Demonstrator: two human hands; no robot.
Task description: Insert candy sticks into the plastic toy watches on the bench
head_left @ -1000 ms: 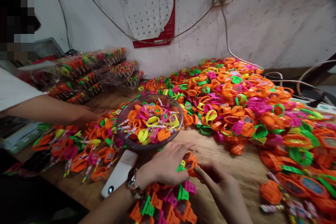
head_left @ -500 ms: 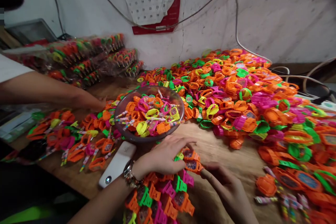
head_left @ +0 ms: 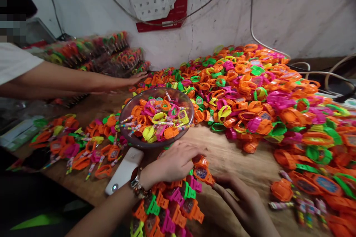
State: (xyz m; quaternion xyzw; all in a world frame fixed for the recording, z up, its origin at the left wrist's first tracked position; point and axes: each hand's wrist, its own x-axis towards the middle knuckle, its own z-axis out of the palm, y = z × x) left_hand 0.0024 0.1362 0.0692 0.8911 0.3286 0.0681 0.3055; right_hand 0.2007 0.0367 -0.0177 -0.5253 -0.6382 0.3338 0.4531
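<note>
Left hand: on layered multicoloured plastic watches; right hand: touching orange plastic watch; both grips unclear. Apparently arranging; next calls for alignment.

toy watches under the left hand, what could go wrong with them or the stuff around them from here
The orange, green and magenta plastic toy watches overlap, so a tug from the right hand might disarrange them. The left hand is close to the heaped, round, translucent dark plastic bowl; a bump could spill some pieces. The white oblong device nearby might get knocked.
</note>
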